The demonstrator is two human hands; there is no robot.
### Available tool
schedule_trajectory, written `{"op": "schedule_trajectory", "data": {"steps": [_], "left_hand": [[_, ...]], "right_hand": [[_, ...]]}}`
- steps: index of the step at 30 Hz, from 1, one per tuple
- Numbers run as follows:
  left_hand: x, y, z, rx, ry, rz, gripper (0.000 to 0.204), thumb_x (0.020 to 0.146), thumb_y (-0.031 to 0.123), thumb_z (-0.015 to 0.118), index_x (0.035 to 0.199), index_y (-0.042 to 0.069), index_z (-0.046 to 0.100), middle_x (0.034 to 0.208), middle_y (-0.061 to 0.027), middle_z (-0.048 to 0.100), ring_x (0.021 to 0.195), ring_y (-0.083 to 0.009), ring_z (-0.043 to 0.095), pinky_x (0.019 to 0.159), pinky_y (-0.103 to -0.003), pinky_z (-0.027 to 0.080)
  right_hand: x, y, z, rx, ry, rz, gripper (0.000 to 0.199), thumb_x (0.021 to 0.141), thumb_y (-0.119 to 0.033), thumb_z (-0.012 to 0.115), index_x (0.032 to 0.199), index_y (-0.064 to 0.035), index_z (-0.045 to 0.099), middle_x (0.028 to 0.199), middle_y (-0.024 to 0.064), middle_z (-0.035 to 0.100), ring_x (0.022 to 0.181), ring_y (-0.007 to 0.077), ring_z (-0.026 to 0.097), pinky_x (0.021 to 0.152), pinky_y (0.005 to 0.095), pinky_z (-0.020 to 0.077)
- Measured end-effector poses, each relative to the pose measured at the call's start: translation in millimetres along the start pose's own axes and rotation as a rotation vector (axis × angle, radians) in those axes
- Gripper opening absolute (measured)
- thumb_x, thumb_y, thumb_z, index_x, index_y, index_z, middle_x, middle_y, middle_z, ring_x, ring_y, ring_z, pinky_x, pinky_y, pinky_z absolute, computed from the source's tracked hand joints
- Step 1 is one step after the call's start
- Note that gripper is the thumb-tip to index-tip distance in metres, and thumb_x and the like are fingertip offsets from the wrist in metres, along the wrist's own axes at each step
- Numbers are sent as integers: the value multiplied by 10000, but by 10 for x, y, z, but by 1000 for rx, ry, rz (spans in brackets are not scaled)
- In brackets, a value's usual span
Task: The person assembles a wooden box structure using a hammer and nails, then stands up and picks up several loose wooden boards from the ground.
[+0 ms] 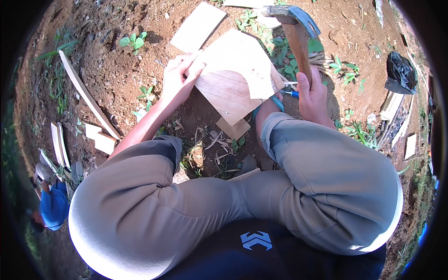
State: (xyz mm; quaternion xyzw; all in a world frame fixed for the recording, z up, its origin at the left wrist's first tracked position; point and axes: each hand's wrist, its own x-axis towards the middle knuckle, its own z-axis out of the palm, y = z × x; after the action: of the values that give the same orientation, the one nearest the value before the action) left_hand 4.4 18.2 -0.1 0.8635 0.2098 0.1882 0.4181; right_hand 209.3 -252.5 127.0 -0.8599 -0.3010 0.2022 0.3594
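My right hand (313, 95) is wrapped round the wooden handle of a claw hammer (298, 44), raised with its metal head at the far end. My left hand (179, 77) grips the left edge of a pale wooden board (224, 88), thumb toward the top face. A thin shiny piece sticks out past the left fingers, too small to name surely. Bright sun washes out the board's far part, where a curved-edged light piece (255, 70) seems to lie on it. A small nail head (227, 112) shows near the board's near corner.
Another flat board (198, 27) lies beyond on the soil. Long wooden strips (86, 93) and offcuts (105, 142) are at the left. A black plastic bag (400, 73) sits at the right. A person in blue (54, 205) is at the far left edge.
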Motion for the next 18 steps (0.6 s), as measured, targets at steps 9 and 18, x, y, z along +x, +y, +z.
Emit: {"op": "schedule_trajectory", "data": {"steps": [9, 18], "left_hand": [[-10, -76, -52, -115, -125, -172, 419, 899, 326, 758, 1209, 47, 729, 910, -94, 651, 918, -225, 606, 859, -348, 469], [-58, -180, -41, -155, -201, -203, 285, 938, 204, 728, 1152, 17, 740, 961, -77, 670, 942, -157, 608, 852, -300, 464]], "right_hand": [[54, 177, -38, -84, -242, 158, 309, 1060, -332, 549, 1147, -40, 597, 679, 116, 609, 617, 193, 606, 593, 334, 460], [75, 16, -7, -301, -260, 25, 227, 1038, -266, 575, 1153, -71, 556, 659, 165, 629, 607, 343, 686, 570, 430, 501]]}}
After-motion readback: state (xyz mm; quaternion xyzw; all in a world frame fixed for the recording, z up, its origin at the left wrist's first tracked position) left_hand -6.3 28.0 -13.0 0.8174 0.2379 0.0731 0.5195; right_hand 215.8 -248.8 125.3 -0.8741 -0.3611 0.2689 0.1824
